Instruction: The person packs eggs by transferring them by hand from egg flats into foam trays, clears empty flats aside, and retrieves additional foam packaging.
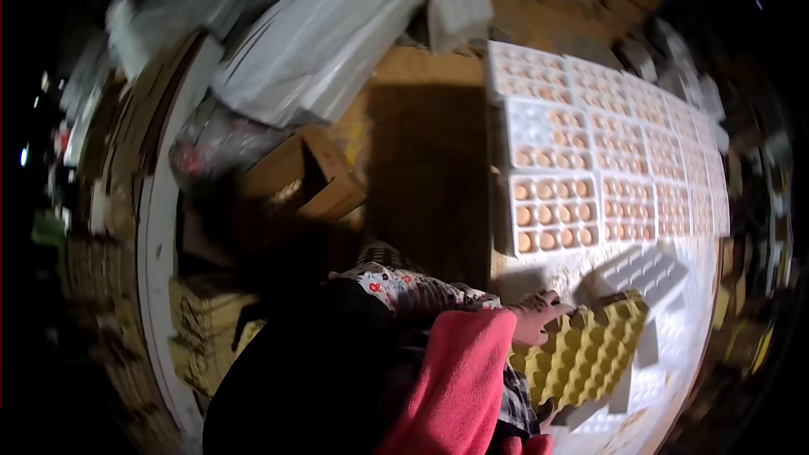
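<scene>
A yellow pulp egg tray (pixel 581 352), tilted with its cupped side showing, is between my two hands beside the table. My left hand (pixel 536 317), below a floral sleeve, is closed on the tray's upper left corner. Low in the view, my right hand (pixel 546 418) is at the tray's lower edge; sleeve and tray hide most of it. No eggs show in the yellow tray's visible cups. White egg trays (pixel 645 274) lie partly behind it on the table.
Rows of white trays with brown eggs (pixel 553 212) cover the far part of the table (pixel 543 268); one tray is partly filled (pixel 529 124). On the left are an open cardboard box (pixel 324 177), stacked yellow trays (pixel 202 337) and plastic-wrapped bundles (pixel 324 42).
</scene>
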The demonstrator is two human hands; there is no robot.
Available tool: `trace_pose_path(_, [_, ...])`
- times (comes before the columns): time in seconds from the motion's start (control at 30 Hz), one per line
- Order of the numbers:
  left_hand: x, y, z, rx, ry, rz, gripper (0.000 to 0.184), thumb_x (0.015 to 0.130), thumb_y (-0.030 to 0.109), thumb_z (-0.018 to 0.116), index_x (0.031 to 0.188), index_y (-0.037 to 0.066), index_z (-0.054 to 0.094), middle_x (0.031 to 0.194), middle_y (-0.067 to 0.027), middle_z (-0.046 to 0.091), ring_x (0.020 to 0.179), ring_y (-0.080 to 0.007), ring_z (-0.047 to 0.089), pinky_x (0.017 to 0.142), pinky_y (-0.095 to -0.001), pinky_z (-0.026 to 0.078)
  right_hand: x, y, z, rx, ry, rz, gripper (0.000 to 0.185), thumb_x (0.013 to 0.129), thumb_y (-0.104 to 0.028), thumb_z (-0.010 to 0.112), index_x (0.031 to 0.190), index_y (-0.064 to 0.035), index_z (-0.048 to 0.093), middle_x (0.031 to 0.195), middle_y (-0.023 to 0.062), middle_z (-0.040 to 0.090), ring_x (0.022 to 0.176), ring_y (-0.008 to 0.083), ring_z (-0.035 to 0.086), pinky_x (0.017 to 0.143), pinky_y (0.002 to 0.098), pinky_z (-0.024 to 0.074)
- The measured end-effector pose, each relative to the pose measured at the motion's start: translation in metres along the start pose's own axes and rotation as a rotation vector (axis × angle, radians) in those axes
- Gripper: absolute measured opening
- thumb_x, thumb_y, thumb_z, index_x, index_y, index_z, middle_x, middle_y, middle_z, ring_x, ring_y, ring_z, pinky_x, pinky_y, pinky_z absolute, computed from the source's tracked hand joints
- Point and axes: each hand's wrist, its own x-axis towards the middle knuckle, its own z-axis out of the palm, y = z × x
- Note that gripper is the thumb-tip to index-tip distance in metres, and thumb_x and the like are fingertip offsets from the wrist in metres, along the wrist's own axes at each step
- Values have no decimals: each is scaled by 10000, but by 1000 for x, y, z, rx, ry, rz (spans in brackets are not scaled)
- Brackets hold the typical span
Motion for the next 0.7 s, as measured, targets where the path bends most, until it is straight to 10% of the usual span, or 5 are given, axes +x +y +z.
trace_pose_path(0.13, [-57,-4,-95,111,406,245,792,705,136,676,1413,71,328,1269,-204,391,1167,-350,428,991,-443,383,-3,-62,128,-131,-200,-232,494,968,-294,418,1352,17,436,1389,166,440,1272,258,426,1055,361,335])
trace_pose_path(0.33, [-161,-103,-186,131,1132,-57,754,732,96,633,1398,-10,297,1212,-207,499,1105,-342,504,961,-404,421,-57,-97,337,-300,-598,-462,477,977,-277,408,1350,19,439,1401,168,425,1288,259,411,1062,368,328])
trace_pose_path(0.53, [-352,-201,-200,-527,1382,-434,567,747,123,659,1264,-29,482,1109,-168,627,1000,-266,607,881,-335,484,-139,-82,497,-512,-1183,-593,461,986,-261,398,1349,20,441,1413,171,410,1304,261,396,1069,375,320])
trace_pose_path(0.63, [-438,-198,-151,-868,1763,-689,471,695,178,724,1101,-30,609,958,-137,684,836,-225,658,751,-342,527,-154,-61,565,-909,-1582,-1167,440,986,-213,376,1360,11,432,1408,189,413,1305,271,395,1069,383,325])
trace_pose_path(0.7, [-461,-155,-113,-1218,2160,-725,409,680,150,735,1034,-34,647,921,-125,692,771,-222,661,686,-321,534,-140,-28,615,-971,-1799,-844,420,968,-172,406,1346,6,451,1350,193,457,1240,281,450,1040,384,358])
